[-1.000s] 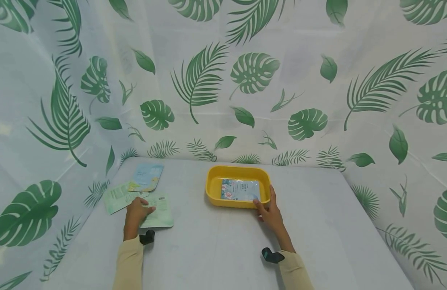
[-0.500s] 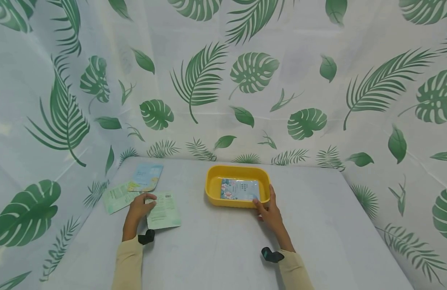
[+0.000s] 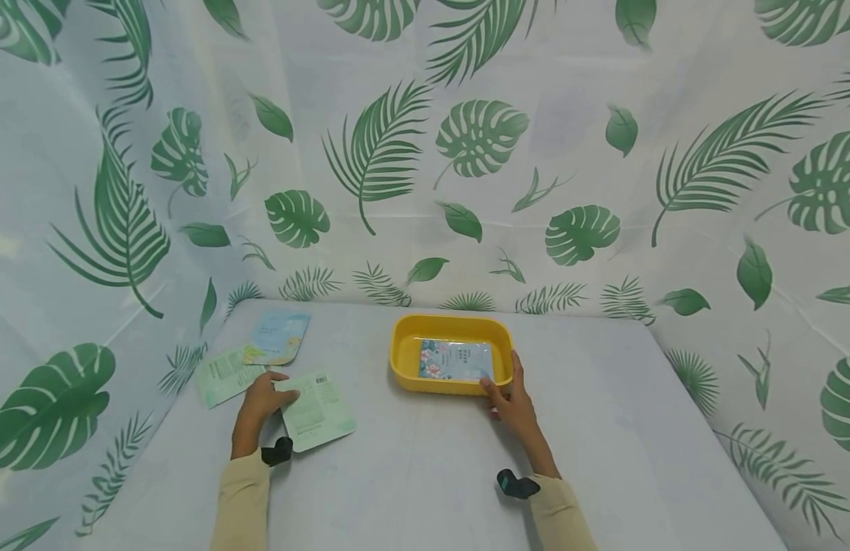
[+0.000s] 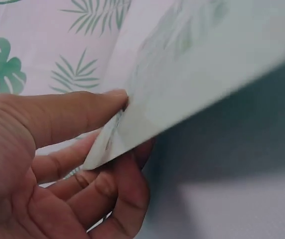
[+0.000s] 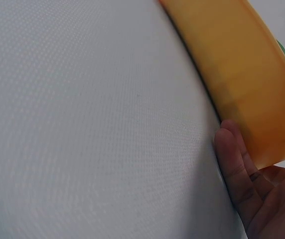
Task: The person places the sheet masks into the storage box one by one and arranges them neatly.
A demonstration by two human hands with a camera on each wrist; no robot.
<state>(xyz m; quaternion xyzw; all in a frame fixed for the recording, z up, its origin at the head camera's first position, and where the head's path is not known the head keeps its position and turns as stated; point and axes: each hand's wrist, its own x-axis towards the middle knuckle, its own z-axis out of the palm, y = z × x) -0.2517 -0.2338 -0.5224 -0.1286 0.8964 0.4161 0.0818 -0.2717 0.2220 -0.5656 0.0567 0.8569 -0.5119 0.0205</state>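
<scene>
One white table [image 3: 411, 482] holds a yellow tray [image 3: 438, 386] before a leaf-printed backdrop [image 3: 493, 199].

White desk [image 3: 411, 482]. Directly on it: yellow tray [image 3: 431, 386] near far edge, roughly mid-width; pale green packet [image 3: 225, 376] flat at left; blue packet [image 3: 281, 335] beside it, corner overlapping.
</scene>
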